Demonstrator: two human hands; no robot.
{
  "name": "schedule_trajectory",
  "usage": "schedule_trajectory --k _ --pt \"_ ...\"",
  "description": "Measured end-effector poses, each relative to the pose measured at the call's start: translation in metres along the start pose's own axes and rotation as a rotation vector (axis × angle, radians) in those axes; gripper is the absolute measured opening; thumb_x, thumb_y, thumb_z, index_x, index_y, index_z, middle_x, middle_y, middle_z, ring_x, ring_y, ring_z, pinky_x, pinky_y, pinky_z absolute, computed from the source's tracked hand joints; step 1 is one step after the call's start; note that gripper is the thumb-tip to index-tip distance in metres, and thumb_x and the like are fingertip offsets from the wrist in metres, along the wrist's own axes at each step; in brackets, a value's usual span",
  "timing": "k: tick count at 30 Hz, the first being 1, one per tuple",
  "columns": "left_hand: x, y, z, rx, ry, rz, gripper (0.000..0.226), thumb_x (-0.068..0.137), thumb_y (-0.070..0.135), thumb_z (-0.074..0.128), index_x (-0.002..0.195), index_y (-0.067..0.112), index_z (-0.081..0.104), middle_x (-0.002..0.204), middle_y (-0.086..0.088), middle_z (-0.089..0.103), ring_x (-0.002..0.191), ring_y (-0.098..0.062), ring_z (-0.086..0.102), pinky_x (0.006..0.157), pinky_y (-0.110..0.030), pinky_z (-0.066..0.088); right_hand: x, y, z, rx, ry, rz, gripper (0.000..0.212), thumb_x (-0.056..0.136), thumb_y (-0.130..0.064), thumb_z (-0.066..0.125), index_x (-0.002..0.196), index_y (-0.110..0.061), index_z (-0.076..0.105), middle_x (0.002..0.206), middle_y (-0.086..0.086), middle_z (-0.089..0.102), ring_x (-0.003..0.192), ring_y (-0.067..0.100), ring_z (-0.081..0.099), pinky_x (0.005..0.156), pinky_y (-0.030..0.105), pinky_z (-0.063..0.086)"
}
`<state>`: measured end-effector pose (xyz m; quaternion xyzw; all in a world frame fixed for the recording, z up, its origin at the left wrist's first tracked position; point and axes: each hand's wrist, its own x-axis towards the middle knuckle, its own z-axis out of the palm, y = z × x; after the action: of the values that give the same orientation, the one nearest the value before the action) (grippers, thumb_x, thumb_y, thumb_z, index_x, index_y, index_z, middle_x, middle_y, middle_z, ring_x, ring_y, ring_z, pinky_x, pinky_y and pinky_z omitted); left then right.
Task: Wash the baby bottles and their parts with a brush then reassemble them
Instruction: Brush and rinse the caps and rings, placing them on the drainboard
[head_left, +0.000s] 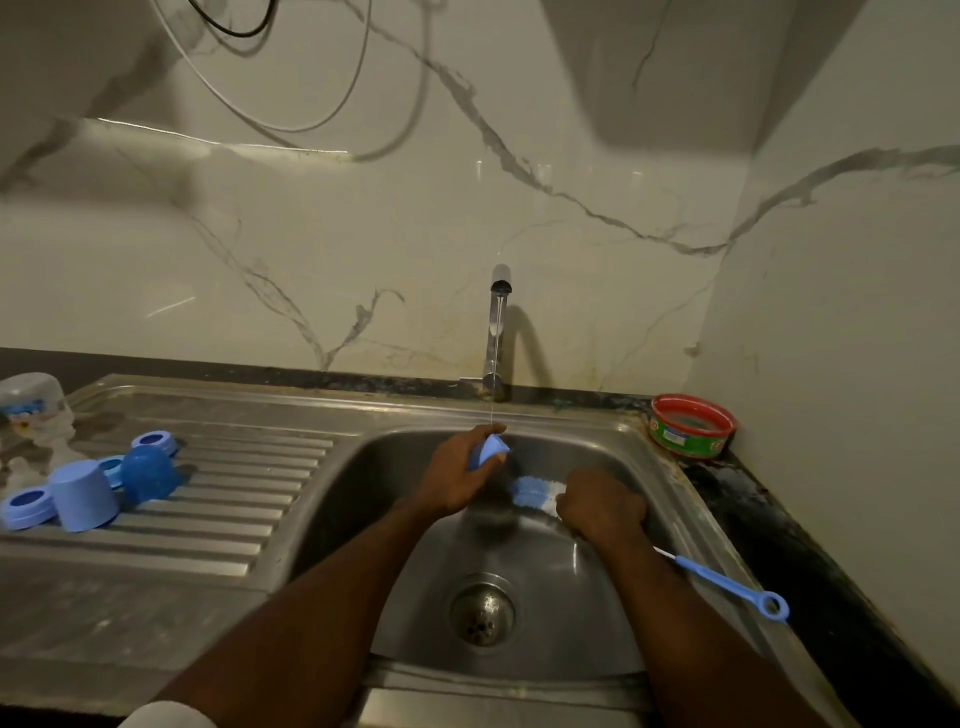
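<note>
The left hand (457, 475) grips a blue cap (491, 451) under the tap's (496, 332) thin stream, the right hand (600, 506) grasps the brush (535, 491) — bristles beside it. Best to turn the cap slowly, working bristles inside — keeping it over the sink (597, 613).

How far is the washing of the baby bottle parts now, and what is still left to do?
Early to middle stage. On the drainboard lie two caps and several rings; whether washed, I cannot tell. In hand: the left hand holds a light blue cap under the thin water stream, and the right hand grips the brush. Left: the bottle at the far left, and all reassembly.
</note>
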<state>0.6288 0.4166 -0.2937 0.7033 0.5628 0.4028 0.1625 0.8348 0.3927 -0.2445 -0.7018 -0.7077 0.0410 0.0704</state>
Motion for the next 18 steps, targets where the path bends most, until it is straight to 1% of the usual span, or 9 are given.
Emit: schedule_trajectory --k 3,5,6,8,10,11,13,15,18 --pt "0.003 0.006 0.000 -0.047 0.022 0.008 0.028 0.105 0.035 0.050 0.131 0.025 0.052 0.118 0.006 0.064 0.102 -0.001 0.062 0.091 -0.024 0.050 0.001 -0.002 0.000 -0.010 -0.002 -0.015 0.034 0.099 -0.033 0.058 0.130 -0.022 0.061 0.130 0.004 0.062 0.118 0.024 0.060 0.093 0.037 0.047" --pt "0.004 0.012 0.001 -0.085 0.075 -0.004 0.020 0.108 0.034 0.042 0.122 0.024 0.053 0.100 0.001 0.065 0.086 -0.008 0.065 0.078 -0.028 0.054 0.000 -0.002 -0.001 -0.010 0.005 -0.023 0.034 0.099 -0.032 0.057 0.131 -0.022 0.061 0.131 0.005 0.062 0.119 0.025 0.060 0.094 0.038 0.047" --pt "0.005 0.014 0.002 -0.078 0.119 -0.024 0.024 0.109 0.034 0.039 0.119 0.020 0.055 0.098 -0.005 0.065 0.086 -0.016 0.065 0.078 -0.034 0.055 -0.001 -0.003 -0.001 -0.012 0.012 -0.026 0.033 0.099 -0.031 0.057 0.131 -0.022 0.061 0.131 0.005 0.062 0.119 0.025 0.060 0.095 0.039 0.047" --pt "0.008 0.019 0.007 -0.163 0.153 -0.093 0.032 0.110 0.030 0.037 0.119 0.008 0.058 0.106 -0.016 0.066 0.096 -0.029 0.066 0.089 -0.043 0.055 -0.004 -0.005 -0.003 -0.017 0.045 -0.029 0.033 0.098 -0.032 0.058 0.129 -0.022 0.061 0.130 0.005 0.063 0.118 0.024 0.060 0.096 0.039 0.048" --pt "0.016 0.024 0.009 -0.288 0.081 -0.242 0.027 0.107 0.020 0.047 0.124 0.002 0.057 0.120 -0.020 0.063 0.109 -0.030 0.062 0.101 -0.042 0.050 -0.004 -0.009 -0.011 -0.044 0.109 -0.054 0.030 0.097 -0.034 0.060 0.125 -0.022 0.063 0.127 0.004 0.064 0.115 0.023 0.062 0.095 0.037 0.050" --pt "0.019 0.027 0.009 -0.327 0.059 -0.292 0.026 0.104 0.019 0.054 0.126 0.004 0.056 0.122 -0.017 0.062 0.110 -0.026 0.061 0.102 -0.038 0.049 -0.003 -0.009 -0.017 -0.067 0.140 -0.072 0.028 0.096 -0.035 0.061 0.121 -0.023 0.064 0.123 0.003 0.066 0.111 0.021 0.063 0.092 0.035 0.051" --pt "0.022 0.027 0.010 -0.349 0.041 -0.302 0.026 0.102 0.027 0.058 0.121 0.009 0.059 0.118 -0.011 0.065 0.104 -0.021 0.064 0.092 -0.030 0.051 -0.001 -0.004 -0.028 -0.070 0.187 -0.104 0.025 0.095 -0.037 0.063 0.115 -0.021 0.066 0.115 0.001 0.067 0.102 0.018 0.066 0.088 0.032 0.053" --pt "0.017 0.025 0.014 -0.432 0.075 -0.248 0.024 0.104 0.035 0.052 0.117 0.018 0.061 0.114 -0.007 0.069 0.099 -0.017 0.070 0.080 -0.026 0.055 0.001 0.002 -0.034 -0.056 0.233 -0.131 0.023 0.096 -0.035 0.061 0.114 -0.021 0.065 0.111 0.000 0.068 0.096 0.016 0.066 0.082 0.030 0.053" --pt "0.013 0.015 0.019 -0.489 0.059 -0.250 0.023 0.101 0.032 0.060 0.123 0.028 0.055 0.117 0.001 0.066 0.096 -0.005 0.068 0.070 -0.015 0.052 -0.001 0.003 -0.036 0.012 0.320 -0.127 0.021 0.099 -0.034 0.056 0.114 -0.021 0.061 0.101 0.001 0.067 0.088 0.018 0.064 0.071 0.030 0.048"
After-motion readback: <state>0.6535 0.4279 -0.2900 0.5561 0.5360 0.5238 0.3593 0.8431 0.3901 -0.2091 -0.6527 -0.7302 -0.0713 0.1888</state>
